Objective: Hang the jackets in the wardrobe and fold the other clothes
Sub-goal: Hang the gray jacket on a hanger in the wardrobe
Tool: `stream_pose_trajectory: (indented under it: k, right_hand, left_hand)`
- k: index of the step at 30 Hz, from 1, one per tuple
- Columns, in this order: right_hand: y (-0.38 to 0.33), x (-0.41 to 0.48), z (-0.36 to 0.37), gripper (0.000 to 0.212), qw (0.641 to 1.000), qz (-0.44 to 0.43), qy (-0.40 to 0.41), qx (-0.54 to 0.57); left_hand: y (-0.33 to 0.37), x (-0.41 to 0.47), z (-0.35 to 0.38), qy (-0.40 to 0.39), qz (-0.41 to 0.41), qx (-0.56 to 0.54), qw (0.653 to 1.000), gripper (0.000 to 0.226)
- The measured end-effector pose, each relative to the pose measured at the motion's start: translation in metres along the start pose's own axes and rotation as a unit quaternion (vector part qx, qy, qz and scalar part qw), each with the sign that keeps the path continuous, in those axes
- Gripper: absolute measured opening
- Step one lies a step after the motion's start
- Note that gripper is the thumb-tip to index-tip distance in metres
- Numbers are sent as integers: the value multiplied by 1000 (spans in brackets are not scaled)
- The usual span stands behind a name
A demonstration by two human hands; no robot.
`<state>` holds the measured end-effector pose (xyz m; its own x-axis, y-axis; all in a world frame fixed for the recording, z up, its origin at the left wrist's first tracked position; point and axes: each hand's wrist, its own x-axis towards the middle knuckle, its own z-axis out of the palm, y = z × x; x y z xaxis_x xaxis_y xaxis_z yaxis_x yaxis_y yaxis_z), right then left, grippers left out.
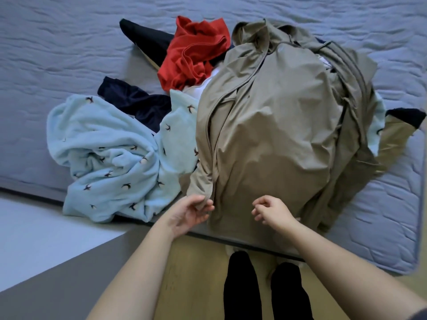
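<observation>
Fingers (206, 207) of our left hand (189, 214) pinch thin khaki zip jacket (272, 135) at hem; right hand (273, 211) loose, empty. Prob. soft, slippery; we'd grab collar.

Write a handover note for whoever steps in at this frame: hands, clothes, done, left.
Left hand pinches the lower edge of the khaki jacket; right hand hovers by the same hem, loosely curled, holding nothing.
The jacket tops the pile on the bed; light blue bird-print garment to its left, red garment and navy garment behind.
Done: nothing visibly hung or folded. Left: hang the jacket, fold the rest; the wardrobe is not in view.
</observation>
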<state>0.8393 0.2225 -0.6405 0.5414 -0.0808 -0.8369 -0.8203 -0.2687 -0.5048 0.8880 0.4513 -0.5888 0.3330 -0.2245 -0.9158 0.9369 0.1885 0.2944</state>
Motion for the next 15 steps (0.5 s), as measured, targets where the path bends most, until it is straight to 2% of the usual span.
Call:
stream_pose_trajectory:
  k: [3,10,13,15]
  right_hand:
    - [6,-22,-30,22,998,21,23,51]
    - [82,-40,-116,20,967,124,145,172]
    - [122,-24,-138,21,955,154,165,192]
    - [141,-8,-149,15,963,142,189,128]
  left_hand:
    - [-16,-30,43,-54,20,10,998,19]
    - [-77,-8,148,33,48,76,995,2]
    - [-103,16,185,47,60,107,991,6]
    - [-119,34,201,51,61,128,989,8]
